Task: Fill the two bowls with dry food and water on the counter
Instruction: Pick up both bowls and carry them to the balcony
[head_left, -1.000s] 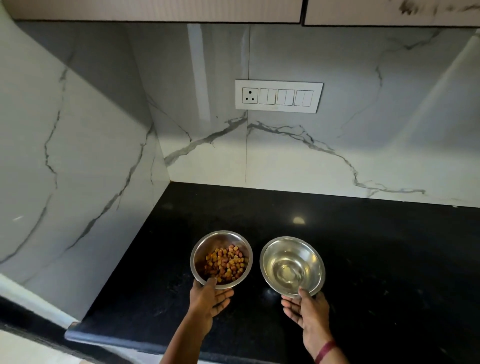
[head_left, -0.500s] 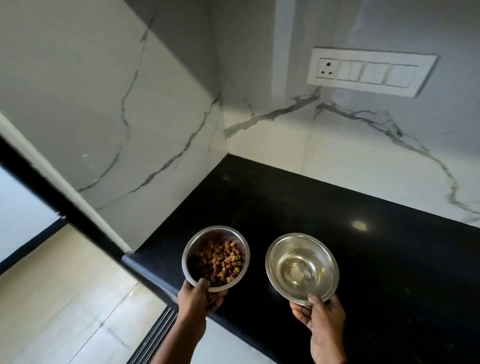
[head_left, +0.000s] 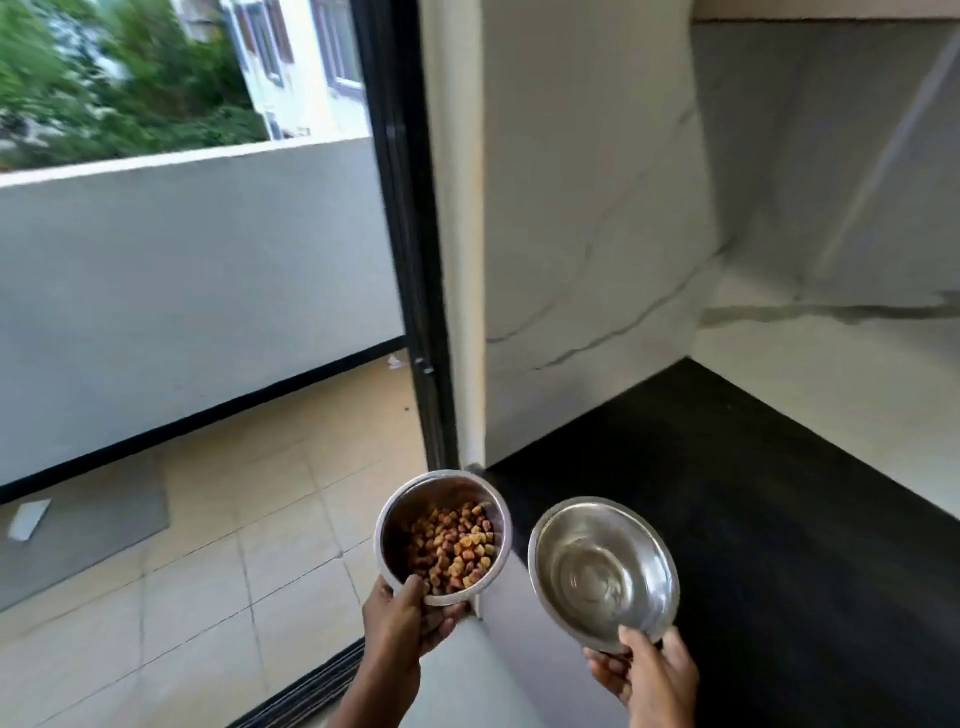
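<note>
My left hand (head_left: 402, 618) grips the near rim of a small steel bowl (head_left: 397, 525) that holds brown and orange dry food (head_left: 454, 548). This bowl is lifted off the counter and hangs past its left end, over the floor. My right hand (head_left: 647, 670) pinches the near rim of a wider steel bowl (head_left: 602, 564) with clear water in it. That bowl is tilted slightly and held above the front edge of the black counter (head_left: 753, 493).
A marble side wall (head_left: 587, 234) ends the counter on the left. Beyond it a black door frame (head_left: 400, 234) opens onto a tiled balcony floor (head_left: 234, 519) with a grey mat (head_left: 83, 535) and a low parapet wall (head_left: 182, 286). A door track (head_left: 311, 686) runs below my left arm.
Both bowls have been lifted from the counter and carried left. My view has swung left from the backsplash toward the balcony door.
</note>
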